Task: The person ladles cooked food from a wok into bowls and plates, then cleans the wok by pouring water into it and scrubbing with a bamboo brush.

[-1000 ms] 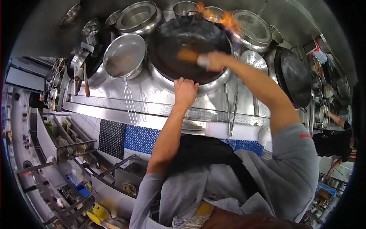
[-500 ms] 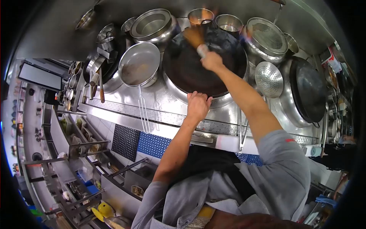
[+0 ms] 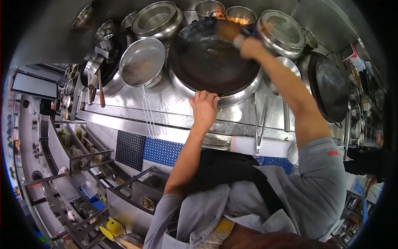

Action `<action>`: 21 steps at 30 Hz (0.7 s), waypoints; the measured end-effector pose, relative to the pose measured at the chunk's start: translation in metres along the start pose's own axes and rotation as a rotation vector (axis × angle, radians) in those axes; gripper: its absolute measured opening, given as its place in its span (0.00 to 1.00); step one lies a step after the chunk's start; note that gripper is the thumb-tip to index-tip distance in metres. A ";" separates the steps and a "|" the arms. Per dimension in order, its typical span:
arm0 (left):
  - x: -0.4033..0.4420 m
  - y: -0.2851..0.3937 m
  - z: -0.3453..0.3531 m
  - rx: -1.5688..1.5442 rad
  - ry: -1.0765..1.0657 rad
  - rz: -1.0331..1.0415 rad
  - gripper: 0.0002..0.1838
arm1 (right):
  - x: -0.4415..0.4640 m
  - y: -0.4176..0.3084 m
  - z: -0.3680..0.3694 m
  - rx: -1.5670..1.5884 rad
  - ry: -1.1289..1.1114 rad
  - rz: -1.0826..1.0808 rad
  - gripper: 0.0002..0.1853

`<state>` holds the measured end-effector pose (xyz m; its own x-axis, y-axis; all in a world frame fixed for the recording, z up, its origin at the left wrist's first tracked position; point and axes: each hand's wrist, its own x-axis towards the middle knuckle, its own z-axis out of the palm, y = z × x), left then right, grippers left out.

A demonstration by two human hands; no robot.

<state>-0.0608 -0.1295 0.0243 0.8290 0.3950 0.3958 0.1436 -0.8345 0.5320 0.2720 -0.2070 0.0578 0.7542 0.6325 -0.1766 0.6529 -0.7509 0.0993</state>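
My left hand (image 3: 205,108) is closed on the near rim of a large dark wok (image 3: 203,66), its fingers over the edge; whether a handle lies beneath them is hidden. The wok sits tilted on a steel burner ring. My right hand (image 3: 251,48), smeared by motion, grips the pale handle of a brown bristled wok brush (image 3: 227,30). Its bristles are over the far right part of the wok's inside, where a wet sheen shows.
A strainer (image 3: 141,62) rests on a pot left of the wok. A perforated ladle (image 3: 289,68) and tongs (image 3: 260,128) lie to the right. Steel bowls (image 3: 240,15) line the back. Another dark wok (image 3: 331,89) stands far right. Containers in a rack (image 3: 78,143) are lower left.
My right hand has swept the brush to the right across the far side of the wok. My left hand stays on the near rim. The whole view has shifted slightly.
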 end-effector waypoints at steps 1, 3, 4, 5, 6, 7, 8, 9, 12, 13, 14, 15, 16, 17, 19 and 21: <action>0.003 -0.002 -0.002 -0.004 0.005 0.007 0.06 | -0.041 -0.024 -0.013 0.222 -0.154 -0.161 0.25; 0.003 -0.005 -0.001 -0.008 -0.019 -0.005 0.06 | -0.099 -0.048 -0.020 0.555 -0.450 -0.434 0.39; 0.006 -0.004 -0.001 -0.003 -0.019 -0.014 0.06 | -0.117 -0.047 -0.015 0.657 -0.571 -0.574 0.46; 0.005 -0.004 -0.002 0.006 -0.027 -0.030 0.06 | -0.143 -0.037 -0.045 0.657 -0.668 -0.487 0.47; 0.008 -0.004 -0.002 0.012 -0.039 -0.024 0.08 | -0.133 -0.004 -0.032 0.602 -0.619 -0.534 0.45; 0.010 -0.004 0.000 0.024 -0.084 -0.026 0.09 | -0.101 0.043 -0.017 0.524 -0.517 -0.488 0.42; 0.013 -0.006 0.002 0.039 -0.122 -0.027 0.09 | -0.070 0.089 -0.002 0.447 -0.422 -0.435 0.40; 0.013 -0.006 0.005 0.054 -0.168 -0.028 0.10 | -0.053 0.093 -0.005 0.341 -0.223 -0.303 0.38; 0.018 -0.007 0.013 0.049 -0.177 -0.060 0.13 | 0.000 0.030 -0.011 0.221 0.332 0.053 0.35; 0.015 -0.006 0.015 0.052 -0.176 -0.070 0.14 | 0.025 -0.004 0.017 0.294 0.469 0.127 0.35; 0.014 -0.006 0.016 0.034 -0.174 -0.074 0.14 | 0.029 -0.043 0.018 0.355 0.222 0.123 0.33; 0.021 -0.007 0.018 0.026 -0.173 -0.060 0.14 | 0.028 -0.077 0.022 0.558 -0.164 0.013 0.34; 0.022 -0.010 0.017 0.021 -0.180 -0.049 0.14 | -0.007 -0.105 0.024 0.795 -0.159 -0.163 0.38; 0.014 -0.011 0.013 0.011 -0.202 -0.049 0.13 | -0.039 -0.120 0.010 0.931 -0.331 -0.295 0.41; 0.022 -0.013 0.011 0.022 -0.257 -0.045 0.13 | -0.089 -0.100 -0.013 0.928 -0.552 -0.485 0.42; 0.019 -0.022 0.019 0.020 -0.329 -0.039 0.13 | -0.094 -0.027 -0.017 0.835 -0.729 -0.435 0.41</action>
<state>-0.0383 -0.1113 0.0061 0.9524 0.2839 0.1109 0.1861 -0.8299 0.5260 0.1850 -0.2431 0.0886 0.0874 0.8102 -0.5796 0.3934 -0.5626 -0.7271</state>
